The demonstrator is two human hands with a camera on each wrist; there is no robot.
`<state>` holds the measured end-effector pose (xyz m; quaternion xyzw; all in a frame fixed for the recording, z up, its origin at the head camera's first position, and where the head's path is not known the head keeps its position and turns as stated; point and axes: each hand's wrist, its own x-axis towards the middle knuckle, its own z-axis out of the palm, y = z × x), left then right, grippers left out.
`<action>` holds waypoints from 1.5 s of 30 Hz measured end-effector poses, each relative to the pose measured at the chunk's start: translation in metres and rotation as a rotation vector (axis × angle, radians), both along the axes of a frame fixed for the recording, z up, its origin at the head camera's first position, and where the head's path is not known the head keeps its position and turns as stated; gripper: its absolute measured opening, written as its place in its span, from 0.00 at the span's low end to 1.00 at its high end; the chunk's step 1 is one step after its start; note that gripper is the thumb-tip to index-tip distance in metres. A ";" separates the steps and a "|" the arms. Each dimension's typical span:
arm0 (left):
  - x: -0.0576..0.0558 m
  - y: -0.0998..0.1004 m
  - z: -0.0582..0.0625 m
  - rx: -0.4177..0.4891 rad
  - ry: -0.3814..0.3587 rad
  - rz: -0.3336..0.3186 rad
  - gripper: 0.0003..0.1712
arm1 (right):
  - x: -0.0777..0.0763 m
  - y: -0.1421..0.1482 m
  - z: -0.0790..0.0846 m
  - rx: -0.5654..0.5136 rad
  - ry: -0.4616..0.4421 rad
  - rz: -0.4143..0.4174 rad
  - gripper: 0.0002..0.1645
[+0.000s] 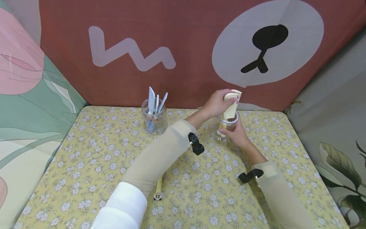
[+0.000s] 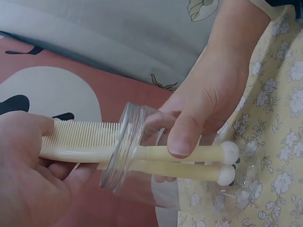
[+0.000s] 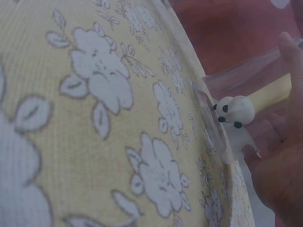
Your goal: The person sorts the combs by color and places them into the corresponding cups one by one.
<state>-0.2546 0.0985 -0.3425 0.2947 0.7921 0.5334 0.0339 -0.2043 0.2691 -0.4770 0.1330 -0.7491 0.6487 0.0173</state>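
Note:
Two cream combs (image 1: 230, 110) with pale yellow handles point head-down into a clear jar (image 2: 124, 142). My left hand (image 1: 218, 103) grips them by their toothed ends above the rim. White panda-head knobs (image 2: 230, 152) on the handles reach near the jar's bottom. Around the jar's side, my right hand (image 1: 238, 135) holds it with the thumb in front and fingers behind. In the right wrist view, the jar's base is close over the tablecloth, with the panda heads (image 3: 240, 109) inside.
A second clear jar (image 1: 164, 122) with several blue-handled utensils (image 1: 151, 100) stands left of my hands. Partly under my left forearm lies a yellow handle (image 1: 159, 184) with a panda head. A flowered cloth (image 1: 206, 197) covers the table; a red-brown printed curtain (image 1: 188, 79) hangs behind.

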 end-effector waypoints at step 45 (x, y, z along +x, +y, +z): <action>0.014 -0.054 0.004 -0.232 0.027 0.043 0.26 | 0.000 -0.001 -0.004 0.009 -0.012 -0.017 0.61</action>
